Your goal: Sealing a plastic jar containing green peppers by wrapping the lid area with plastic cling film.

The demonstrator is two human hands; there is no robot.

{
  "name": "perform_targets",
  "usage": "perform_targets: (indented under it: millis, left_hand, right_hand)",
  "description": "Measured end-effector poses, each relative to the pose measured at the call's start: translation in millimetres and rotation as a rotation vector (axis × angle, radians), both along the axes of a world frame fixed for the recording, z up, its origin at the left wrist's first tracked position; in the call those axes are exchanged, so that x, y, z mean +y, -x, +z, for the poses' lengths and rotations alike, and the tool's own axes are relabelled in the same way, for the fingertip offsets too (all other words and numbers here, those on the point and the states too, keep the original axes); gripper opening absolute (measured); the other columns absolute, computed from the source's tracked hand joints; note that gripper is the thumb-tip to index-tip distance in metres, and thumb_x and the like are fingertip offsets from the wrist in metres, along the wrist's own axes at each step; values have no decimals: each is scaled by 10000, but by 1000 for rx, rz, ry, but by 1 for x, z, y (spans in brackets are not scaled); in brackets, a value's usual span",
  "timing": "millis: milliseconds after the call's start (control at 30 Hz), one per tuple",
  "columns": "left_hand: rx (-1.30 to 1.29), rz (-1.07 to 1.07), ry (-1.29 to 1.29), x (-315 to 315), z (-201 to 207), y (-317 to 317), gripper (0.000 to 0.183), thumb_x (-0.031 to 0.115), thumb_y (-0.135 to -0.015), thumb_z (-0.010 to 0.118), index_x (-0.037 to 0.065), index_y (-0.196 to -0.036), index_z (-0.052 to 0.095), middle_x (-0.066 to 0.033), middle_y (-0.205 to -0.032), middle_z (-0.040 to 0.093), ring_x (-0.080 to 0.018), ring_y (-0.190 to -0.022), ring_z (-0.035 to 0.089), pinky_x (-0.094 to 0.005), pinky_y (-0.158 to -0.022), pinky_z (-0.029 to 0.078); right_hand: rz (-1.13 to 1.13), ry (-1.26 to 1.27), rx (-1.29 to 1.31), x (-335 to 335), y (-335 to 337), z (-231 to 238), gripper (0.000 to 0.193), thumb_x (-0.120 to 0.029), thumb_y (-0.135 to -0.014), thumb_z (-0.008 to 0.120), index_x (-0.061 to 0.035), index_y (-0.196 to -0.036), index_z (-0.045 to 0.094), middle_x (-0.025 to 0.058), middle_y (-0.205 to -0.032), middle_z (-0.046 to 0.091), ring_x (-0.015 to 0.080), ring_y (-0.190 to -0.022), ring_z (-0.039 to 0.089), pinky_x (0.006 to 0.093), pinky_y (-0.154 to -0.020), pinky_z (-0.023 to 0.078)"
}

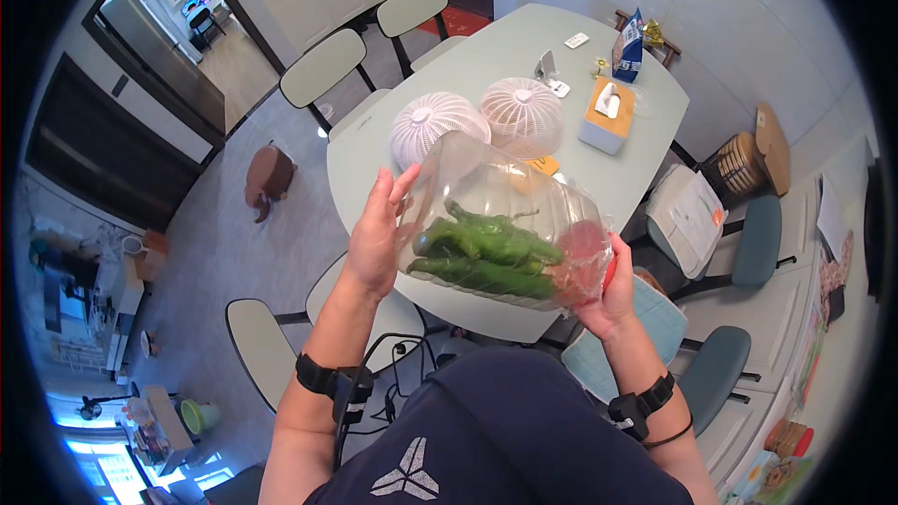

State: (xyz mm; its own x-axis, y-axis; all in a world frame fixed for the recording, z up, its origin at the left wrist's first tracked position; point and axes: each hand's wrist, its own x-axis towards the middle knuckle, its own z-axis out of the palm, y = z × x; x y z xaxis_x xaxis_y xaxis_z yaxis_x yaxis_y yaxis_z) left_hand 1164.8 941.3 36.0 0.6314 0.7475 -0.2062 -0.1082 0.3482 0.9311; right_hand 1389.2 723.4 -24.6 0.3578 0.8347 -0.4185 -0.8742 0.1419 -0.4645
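Between my two hands a large clear plastic jar [468, 168] lies tilted on its side above the near part of the table. Several long green peppers [486, 243] rest inside along its lower wall. Something red shows at its right end, next to crinkled clear plastic; I cannot make out its exact shape. My left hand [374, 238] presses against the jar's left end, thumb and fingers pointing up. At the right end my right hand [613, 290] grips the jar, its fingers partly hidden.
On the pale table [374, 159] stand two white ribbed domes [432, 122], a tissue box [606, 122], a phone stand [547, 70] and a blue bag [629, 49]. Chairs [323, 65] surround it. A brown animal-shaped stool [269, 173] stands on the floor at left.
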Motion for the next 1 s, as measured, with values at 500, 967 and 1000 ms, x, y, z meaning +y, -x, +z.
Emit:
perform_targets:
  millis: [500, 967, 1000]
  left_hand:
    - [47, -27, 57, 7, -13, -1, 789, 620, -1033, 377, 8, -1530, 398, -174, -1546, 391, -260, -1426, 365, -384, -1178, 296]
    - [68, -103, 94, 29, -36, 3, 915, 689, -986, 388, -24, -1553, 313, -193, -1546, 402, -267, -1410, 399, -349, -1168, 287]
    - [74, -102, 86, 28, -35, 2, 917, 689, -986, 387, -25, -1555, 305, -185, -1553, 398, -268, -1420, 389, -347, -1172, 279]
  right_hand:
    - [102, 66, 14, 1, -6, 1, 605, -576, -999, 408, -78, -1299, 575, 122, -1257, 628, 291, -1138, 602, 474, -978, 481]
    - [223, 126, -179, -7, -14, 11, 691, -674, -943, 450, -134, -1364, 545, 108, -1242, 643, 281, -1102, 642, 527, -934, 519]
    - [249, 122, -181, -7, -16, 9, 699, -683, -944, 442, -136, -1369, 542, 112, -1225, 651, 283, -1086, 653, 519, -907, 537]
